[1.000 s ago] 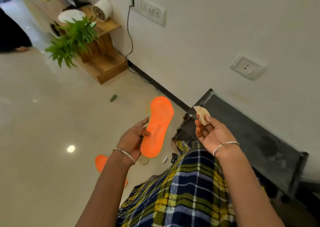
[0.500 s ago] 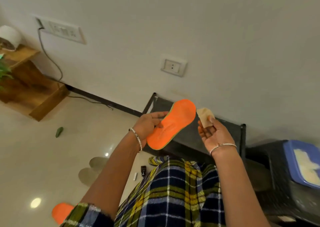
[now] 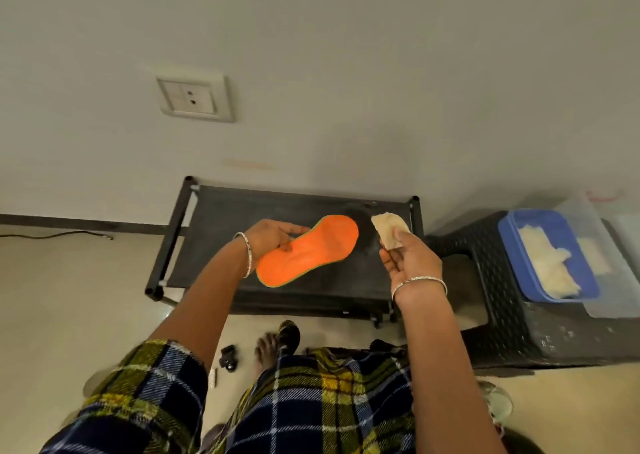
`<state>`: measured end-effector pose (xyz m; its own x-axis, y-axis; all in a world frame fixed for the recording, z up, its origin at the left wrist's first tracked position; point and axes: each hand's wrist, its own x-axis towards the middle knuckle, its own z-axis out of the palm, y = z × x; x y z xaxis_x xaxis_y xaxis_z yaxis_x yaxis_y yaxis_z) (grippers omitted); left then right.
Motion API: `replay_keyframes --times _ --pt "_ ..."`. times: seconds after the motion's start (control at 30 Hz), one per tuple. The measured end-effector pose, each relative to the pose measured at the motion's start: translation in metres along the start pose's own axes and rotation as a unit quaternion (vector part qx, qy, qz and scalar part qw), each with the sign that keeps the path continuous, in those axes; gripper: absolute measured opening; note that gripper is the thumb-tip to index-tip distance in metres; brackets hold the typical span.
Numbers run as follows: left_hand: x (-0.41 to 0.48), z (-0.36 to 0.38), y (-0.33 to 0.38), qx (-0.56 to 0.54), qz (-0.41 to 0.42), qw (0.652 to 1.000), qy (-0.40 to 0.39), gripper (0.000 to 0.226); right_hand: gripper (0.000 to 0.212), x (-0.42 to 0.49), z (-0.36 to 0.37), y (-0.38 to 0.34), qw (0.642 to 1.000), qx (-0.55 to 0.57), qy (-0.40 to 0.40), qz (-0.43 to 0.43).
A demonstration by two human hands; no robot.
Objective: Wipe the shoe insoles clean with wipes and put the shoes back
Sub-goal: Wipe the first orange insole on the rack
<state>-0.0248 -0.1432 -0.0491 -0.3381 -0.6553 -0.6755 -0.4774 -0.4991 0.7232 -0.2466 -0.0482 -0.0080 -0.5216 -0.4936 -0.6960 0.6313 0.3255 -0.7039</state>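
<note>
In the head view, the left hand (image 3: 273, 237) held the orange insole (image 3: 308, 254) at its narrow waist. Its grip curled round the edge so the upper face lay open for wiping, above the black shoe rack (image 3: 294, 207) by the wall. The right hand (image 3: 410, 263) pinched a crumpled wipe (image 3: 389, 228) just beside the insole's far end, not touching it. The blue tub (image 3: 512, 232) on the dark stool (image 3: 485, 280) possibly held fresh wipes.
</note>
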Motion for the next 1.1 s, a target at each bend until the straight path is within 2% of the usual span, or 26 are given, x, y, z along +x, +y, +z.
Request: replay_keyframes --times 0.13,0.27,0.37,0.5,0.57,0.7,0.8,1.0,1.1 --pt "0.019 -0.006 -0.005 0.127 -0.014 0.991 0.041 0.047 0.007 0.016 0.007 0.001 1.000 -0.020 -0.004 -0.002" --pt "0.032 0.007 -0.009 0.299 -0.011 0.940 0.162 0.044 0.009 0.030 0.011 0.002 0.999 -0.028 0.017 -0.009" --pt "0.009 0.041 0.006 0.296 0.020 0.926 0.234 0.041 0.012 0.034 0.011 0.004 0.999 -0.009 0.034 -0.020" --pt "-0.032 0.120 0.020 0.312 0.042 0.914 0.257 0.043 0.016 0.039 0.014 0.005 0.998 -0.002 0.035 -0.043" --pt "-0.034 0.151 0.013 0.354 0.049 0.902 0.242 0.052 0.018 0.045 0.013 0.006 0.997 -0.017 0.041 -0.062" --pt "-0.004 0.167 -0.009 0.485 0.032 0.863 0.137 0.078 0.017 0.060 0.015 0.011 0.991 -0.085 0.039 -0.094" --pt "0.015 0.159 -0.009 0.496 0.003 0.862 0.109 0.084 0.012 0.072 0.019 0.013 0.978 -0.154 0.034 -0.136" --pt "0.037 0.148 -0.005 0.504 -0.047 0.861 0.051 0.088 0.017 0.100 0.036 0.021 0.911 -0.319 0.002 -0.263" --pt "0.044 0.147 -0.007 0.497 -0.070 0.864 0.020 0.090 0.020 0.111 0.044 0.023 0.862 -0.410 -0.034 -0.297"
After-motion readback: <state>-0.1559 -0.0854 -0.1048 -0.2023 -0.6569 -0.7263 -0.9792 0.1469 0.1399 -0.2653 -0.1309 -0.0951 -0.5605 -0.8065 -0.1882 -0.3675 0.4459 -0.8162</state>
